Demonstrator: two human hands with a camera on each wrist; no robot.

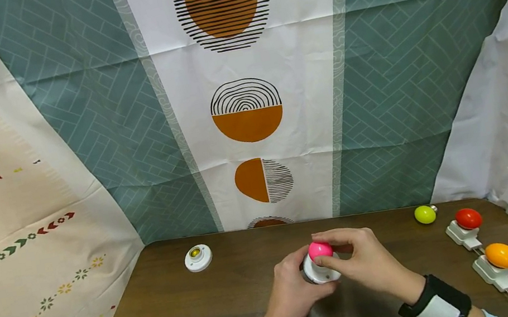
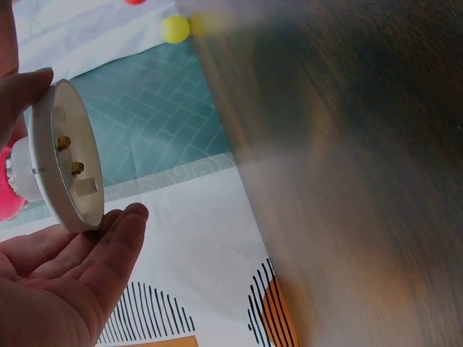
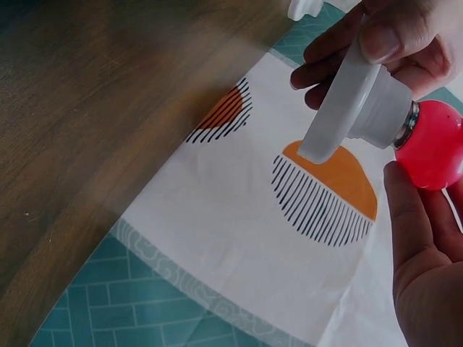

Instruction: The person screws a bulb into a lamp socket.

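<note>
Over the middle of the brown table, my left hand (image 1: 291, 290) holds a round white bulb holder (image 1: 322, 273) by its rim, thumb on one side and fingers on the other. Its hollow underside (image 2: 81, 155) with brass screws faces the left wrist camera. A pink light bulb (image 1: 320, 249) sits at the mouth of the holder. My right hand (image 1: 366, 259) pinches the bulb between thumb and fingers. In the right wrist view, a band of the bulb's metal base (image 3: 409, 126) shows between the pink globe (image 3: 435, 143) and the holder's neck.
Another white bulb holder (image 1: 198, 258) lies at the back left. At the right are a yellow-green bulb (image 1: 425, 214), a red bulb (image 1: 469, 218) on a white plug adapter (image 1: 463, 236), and an orange bulb (image 1: 502, 255) on a second adapter (image 1: 492, 276). Patterned cloth (image 1: 312, 86) hangs behind the table.
</note>
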